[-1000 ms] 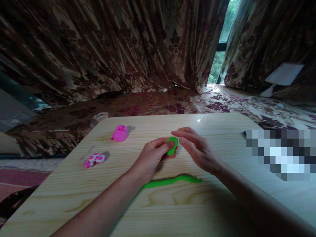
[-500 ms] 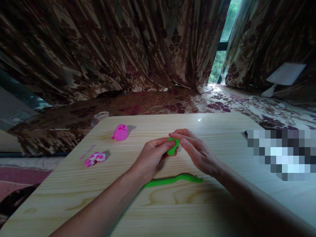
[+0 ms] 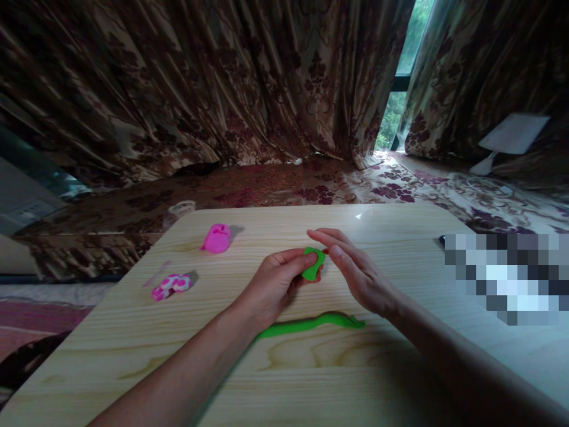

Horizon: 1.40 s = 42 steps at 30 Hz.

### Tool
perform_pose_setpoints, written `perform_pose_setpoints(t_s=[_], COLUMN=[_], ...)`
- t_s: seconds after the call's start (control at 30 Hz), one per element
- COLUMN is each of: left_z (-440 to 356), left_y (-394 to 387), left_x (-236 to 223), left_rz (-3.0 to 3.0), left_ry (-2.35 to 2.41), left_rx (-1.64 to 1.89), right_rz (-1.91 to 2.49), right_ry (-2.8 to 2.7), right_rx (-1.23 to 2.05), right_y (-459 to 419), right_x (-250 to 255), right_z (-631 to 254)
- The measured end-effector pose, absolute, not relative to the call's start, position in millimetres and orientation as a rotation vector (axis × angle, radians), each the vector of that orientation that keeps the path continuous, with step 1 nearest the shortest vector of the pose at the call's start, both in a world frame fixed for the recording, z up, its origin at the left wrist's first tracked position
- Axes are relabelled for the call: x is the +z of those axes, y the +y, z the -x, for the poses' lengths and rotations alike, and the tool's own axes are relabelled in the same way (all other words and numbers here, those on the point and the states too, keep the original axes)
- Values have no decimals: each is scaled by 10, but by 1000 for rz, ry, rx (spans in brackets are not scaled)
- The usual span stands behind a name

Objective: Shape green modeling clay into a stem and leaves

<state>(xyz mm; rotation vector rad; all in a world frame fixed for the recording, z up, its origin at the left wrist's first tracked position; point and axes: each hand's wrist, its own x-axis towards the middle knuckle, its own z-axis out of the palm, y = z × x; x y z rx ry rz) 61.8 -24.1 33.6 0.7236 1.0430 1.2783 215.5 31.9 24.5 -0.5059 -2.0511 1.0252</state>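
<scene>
While the left hand (image 3: 278,279) pinches a green clay piece (image 3: 310,270) above the table (image 3: 391,231), flattened but uneven-edged and seemingly part-shaped, the right hand (image 3: 362,279) is open beside it at three o'clock, contact unclear, with a long green clay strip (image 3: 311,324) lying unfolded at six o'clock.

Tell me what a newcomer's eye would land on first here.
Probably the flattened bright green piece pinched in the left hand at the table's middle, and the long green clay-like strip lying nearer the viewer. Next, perhaps, the hot-pink lump towards the table's far left.
</scene>
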Motion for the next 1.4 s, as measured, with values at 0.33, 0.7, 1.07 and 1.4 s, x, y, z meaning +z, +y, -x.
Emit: perform_pose_setpoints(t_s=[0.33,0.7,1.07,1.4], left_z=[-627,-620,-608,-594], left_y=[-247,-242,-233,-241], left_x=[355,337,292,317], left_rz=[-677,-893,-973,-956], left_ry=[997,1200,1291,1275], left_rx=[1288,1362,1417,1282], right_rz=[501,628,594,722], right_ry=[-2037,-1944,-1890,-1744], right_rx=[1055,1030,1097,1176], right_y=[325,388,340,397], right_x=[249,223,150,138], right_z=[-2161,-2104,-2045,-2063])
